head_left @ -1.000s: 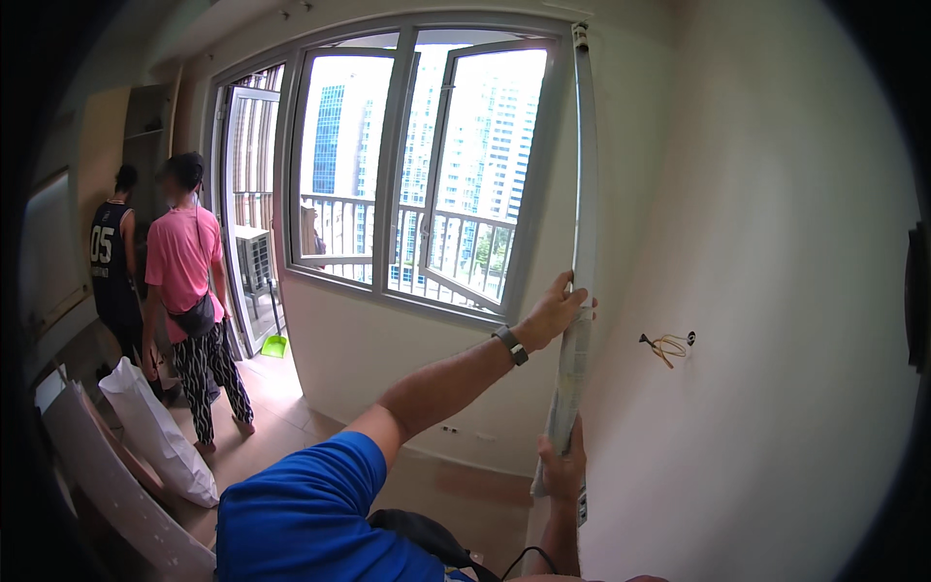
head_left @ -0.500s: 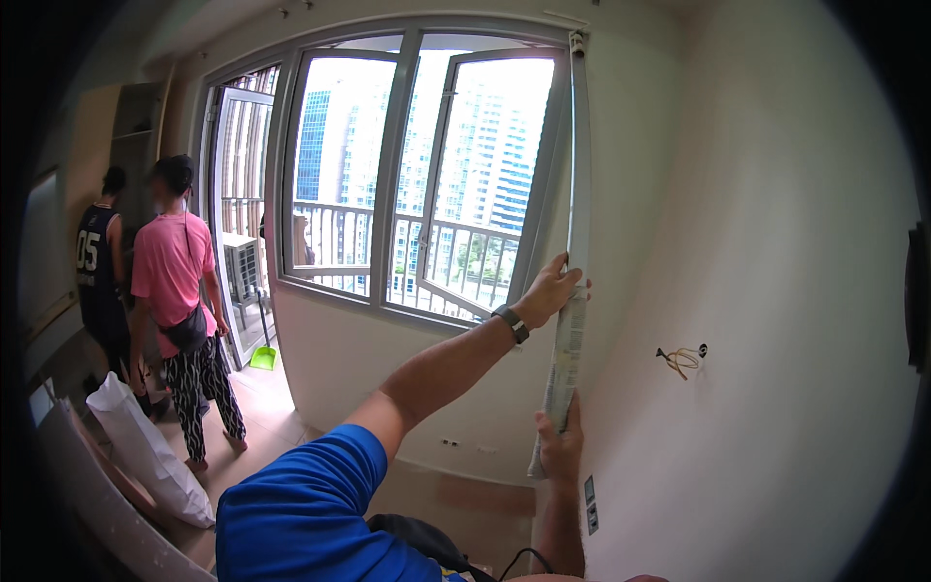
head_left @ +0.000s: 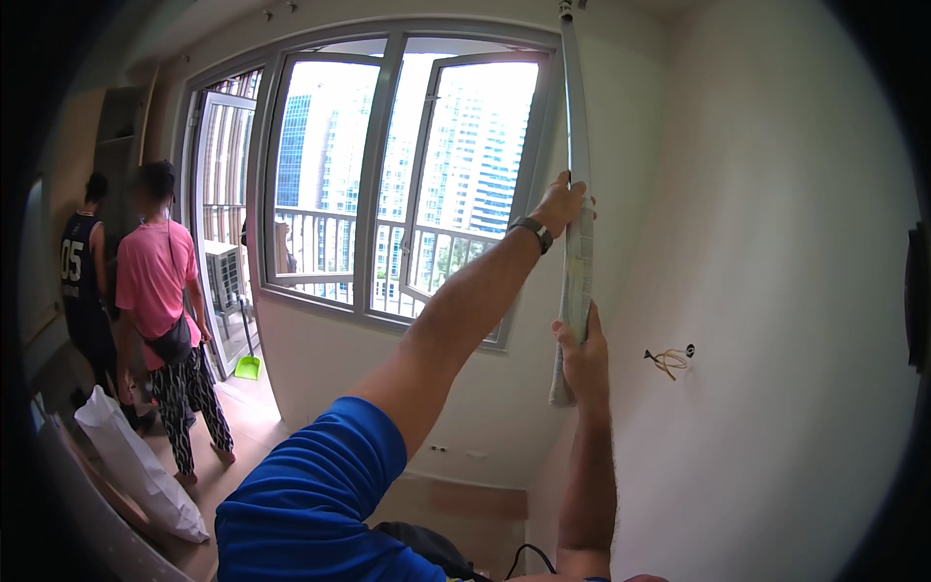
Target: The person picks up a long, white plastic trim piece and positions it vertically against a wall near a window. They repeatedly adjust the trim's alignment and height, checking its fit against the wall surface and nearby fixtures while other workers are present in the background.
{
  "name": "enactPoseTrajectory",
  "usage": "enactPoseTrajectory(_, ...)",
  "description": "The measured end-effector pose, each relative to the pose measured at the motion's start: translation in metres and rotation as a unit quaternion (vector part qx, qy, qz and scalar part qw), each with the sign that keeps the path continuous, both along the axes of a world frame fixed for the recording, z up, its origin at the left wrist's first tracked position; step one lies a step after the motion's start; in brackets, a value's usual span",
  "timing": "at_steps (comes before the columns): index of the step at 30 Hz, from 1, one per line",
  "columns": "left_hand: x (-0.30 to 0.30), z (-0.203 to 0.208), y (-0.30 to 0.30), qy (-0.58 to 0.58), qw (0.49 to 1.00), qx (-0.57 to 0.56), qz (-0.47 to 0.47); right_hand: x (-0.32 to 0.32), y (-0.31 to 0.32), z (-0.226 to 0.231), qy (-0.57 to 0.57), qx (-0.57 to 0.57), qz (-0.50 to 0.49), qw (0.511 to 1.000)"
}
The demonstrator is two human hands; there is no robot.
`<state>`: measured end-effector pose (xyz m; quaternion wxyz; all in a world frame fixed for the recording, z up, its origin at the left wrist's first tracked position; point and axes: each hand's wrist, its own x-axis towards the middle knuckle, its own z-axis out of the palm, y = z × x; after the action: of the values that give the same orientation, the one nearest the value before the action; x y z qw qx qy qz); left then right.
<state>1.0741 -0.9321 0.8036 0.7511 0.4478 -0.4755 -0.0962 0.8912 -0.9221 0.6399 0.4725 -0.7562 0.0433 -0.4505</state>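
A long, slim silvery rail stands nearly upright in front of the wall to the right of the window, tilted slightly. Its lower part is covered in a printed paper-like wrap, and a small fitting shows at its top end. My left hand, a watch on its wrist, closes around the rail near the top of the wrap. Lower down, my right hand grips the wrapped part from behind, thumb on the near side. The wrap's lower end hangs just below it.
A window with an open casement is to the left of the rail. Loose wires poke from the right wall. Two people stand at the far left near an open door, by a white sack and a green dustpan.
Both my hands have risen together with the rail, its top moving up toward the ceiling. The view has shifted slightly to the right.
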Motion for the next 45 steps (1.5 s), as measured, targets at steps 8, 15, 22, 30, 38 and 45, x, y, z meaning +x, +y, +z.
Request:
enactPoseTrajectory(8, 0.001, 0.008, -0.003, -0.006, 1.0, -0.005, 0.018, 0.001, -0.002, 0.01, 0.016, -0.011, -0.025, 1.0)
enactPoseTrajectory(15, -0.006, -0.011, 0.0, -0.012, 1.0, 0.022, -0.017, -0.002, -0.011, -0.01, 0.006, 0.0, -0.023, 1.0)
enactPoseTrajectory(22, -0.011, -0.016, -0.016, -0.005, 1.0, 0.001, -0.019, -0.011, -0.023, -0.013, 0.007, -0.014, -0.045, 0.999)
enactPoseTrajectory(30, -0.012, 0.04, -0.048, -0.016, 0.999, -0.019, -0.035, -0.021, -0.059, 0.036, -0.001, -0.025, -0.019, 1.0)
enactPoseTrajectory(38, -0.027, -0.08, -0.038, 0.024, 0.999, -0.011, -0.036, -0.036, -0.046, -0.075, 0.041, -0.037, -0.096, 0.994)
enactPoseTrajectory(45, -0.041, -0.152, -0.009, 0.029, 0.999, 0.021, -0.036, -0.045, -0.026, -0.138, 0.089, 0.012, -0.063, 0.994)
